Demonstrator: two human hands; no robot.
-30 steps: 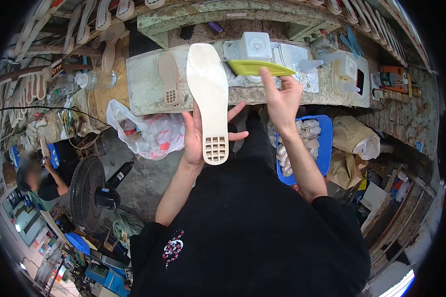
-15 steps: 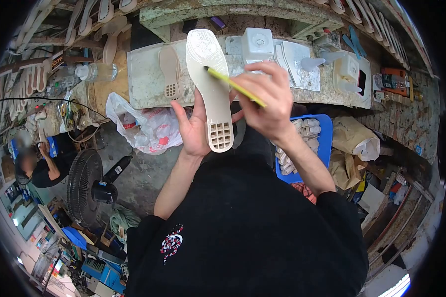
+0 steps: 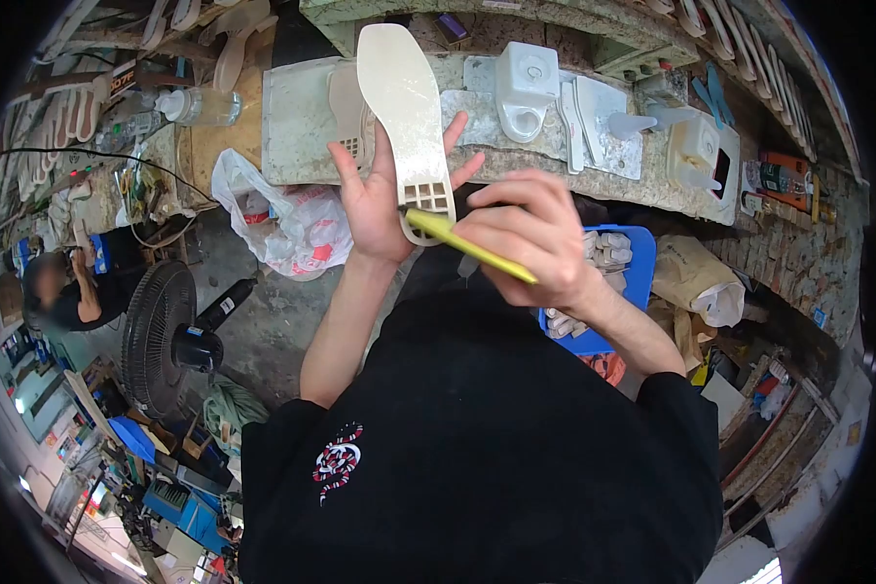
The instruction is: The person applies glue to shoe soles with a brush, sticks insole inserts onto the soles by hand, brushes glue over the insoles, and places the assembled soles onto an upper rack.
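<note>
Two bare hands are working in front of our black shirt. Our left hand (image 3: 378, 216) is facing palm up with its fingers spread wide open, and it is supporting from below, without closing around it, a long, cream-coloured, flat shoe sole (image 3: 403, 102) with a square grid in its heel. The sole is pointing away from us, its heel end nearest our body. Our right hand (image 3: 538, 238) is closing its fingers around a slim, yellow-green brush (image 3: 482, 254), and we are holding the dark tip at the grid. Beyond our hands, a pale, stained workbench (image 3: 290, 131) is holding a second, tan sole (image 3: 346, 95) and a white plastic container (image 3: 529, 80). A crumpled white plastic bag (image 3: 297, 232) is sitting left of our left hand, and a bright blue plastic bin (image 3: 641, 268) of pale pieces is standing beyond our right hand.
</note>
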